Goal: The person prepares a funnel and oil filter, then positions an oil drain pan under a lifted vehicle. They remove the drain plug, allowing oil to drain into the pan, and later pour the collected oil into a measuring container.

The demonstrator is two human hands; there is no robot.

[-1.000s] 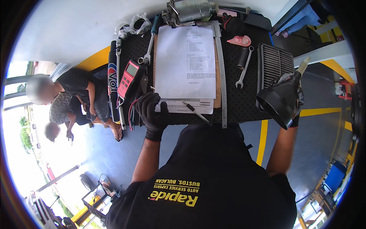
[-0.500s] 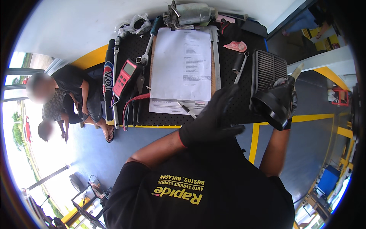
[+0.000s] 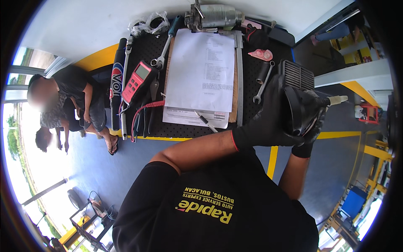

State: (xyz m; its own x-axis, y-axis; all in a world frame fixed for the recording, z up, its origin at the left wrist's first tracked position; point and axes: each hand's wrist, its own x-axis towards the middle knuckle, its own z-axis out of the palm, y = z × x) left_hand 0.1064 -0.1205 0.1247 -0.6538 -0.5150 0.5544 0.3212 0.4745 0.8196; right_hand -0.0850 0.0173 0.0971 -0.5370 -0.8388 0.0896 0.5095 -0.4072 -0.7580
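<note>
I hold a black funnel (image 3: 297, 111) in both gloved hands at the bench's right front. My left hand (image 3: 270, 119) grips its wide mouth, fingers reaching upward along it, partly hiding it. My right hand (image 3: 312, 128) is closed round its far side, below the pale spout (image 3: 336, 100) pointing right. Behind the funnel lies an air filter (image 3: 296, 73). Left of that are a combination wrench (image 3: 263, 83) and a dark socket (image 3: 261, 73). Printed papers (image 3: 199, 75) lie on a clipboard at the middle, with a pen (image 3: 205, 122) across the lower sheet.
The dark bench mat (image 3: 176, 131) also carries a red meter (image 3: 137, 80), pliers, a ratchet (image 3: 163, 50), a long tube (image 3: 117, 88), a steel rule (image 3: 239, 96) and a metal filter assembly (image 3: 212, 17). People sit at left (image 3: 84, 105); another person's leg (image 3: 333, 31) shows at upper right.
My left hand has moved from the bench's front edge across to the funnel and now grips it. The funnel has tipped, its spout swinging from upward-right to pointing right.
</note>
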